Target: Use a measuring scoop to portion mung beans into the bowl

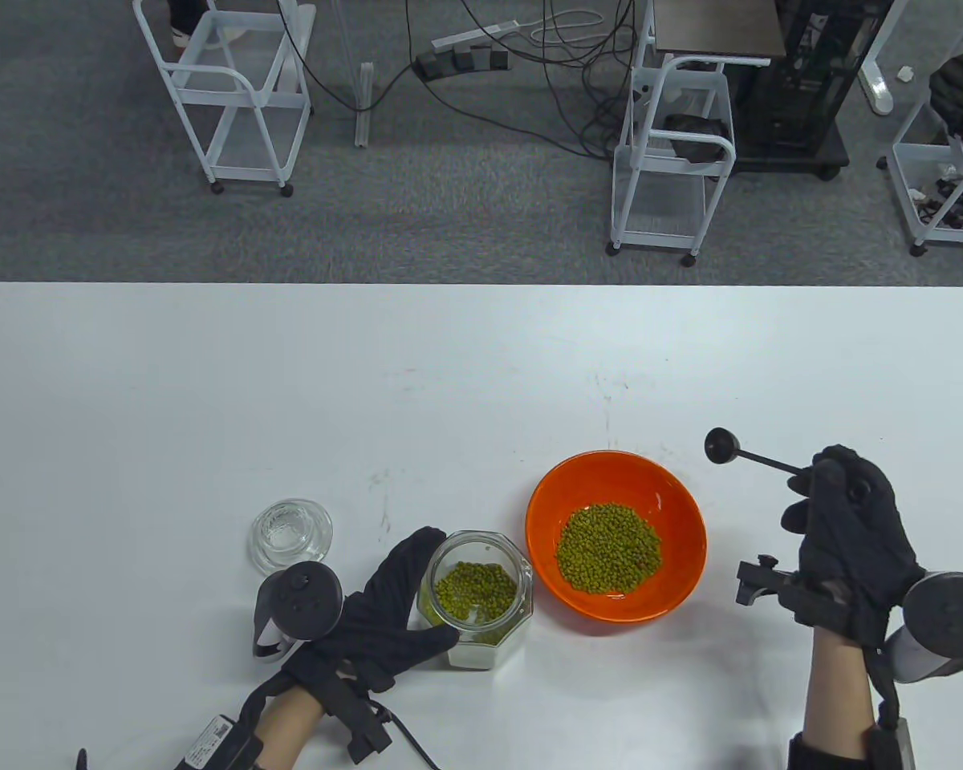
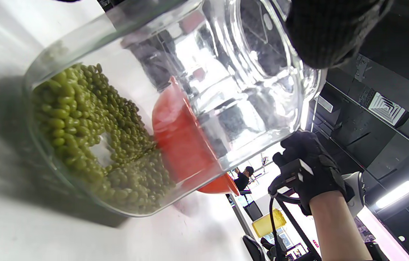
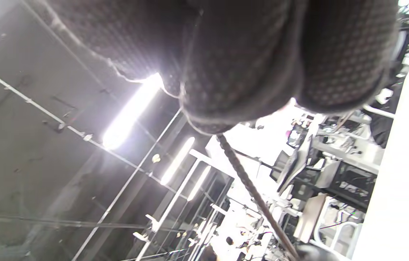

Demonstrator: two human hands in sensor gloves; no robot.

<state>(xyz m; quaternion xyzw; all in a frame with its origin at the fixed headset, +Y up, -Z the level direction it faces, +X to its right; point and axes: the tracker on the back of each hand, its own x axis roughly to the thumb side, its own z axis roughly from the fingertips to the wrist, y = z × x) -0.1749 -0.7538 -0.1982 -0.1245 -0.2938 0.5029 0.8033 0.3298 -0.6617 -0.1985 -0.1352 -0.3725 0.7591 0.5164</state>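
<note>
1. The left hand (image 1: 385, 618) wraps around the glass jar (image 1: 481, 597), fingers on its far-left side and thumb along its near side, gripping it where it stands on the white counter (image 1: 209, 401).
2. The jar is open at the top and holds a shallow layer of mung beans (image 1: 476, 591); in the left wrist view the beans (image 2: 92, 134) cover the jar's base with a small bare patch among them.
3. A clear glass lid (image 1: 290, 535) lies on the counter just left of the jar and beyond the left hand's tracker.
4. The orange bowl (image 1: 674, 513) sits just right of the jar, close to it but seemingly apart, with a heap of mung beans (image 1: 608, 549) in its middle.
5. The right hand (image 1: 847, 529), to the right of the bowl, curls its fingers around the thin handle of the black measuring scoop (image 1: 724, 446).
6. The scoop's round cup points away to the left, beyond the bowl's far-right rim; whether it holds beans cannot be told.
7. In the right wrist view the gloved fingers (image 3: 248, 61) fill the top, and the handle (image 3: 255, 195) runs down from them.
</note>
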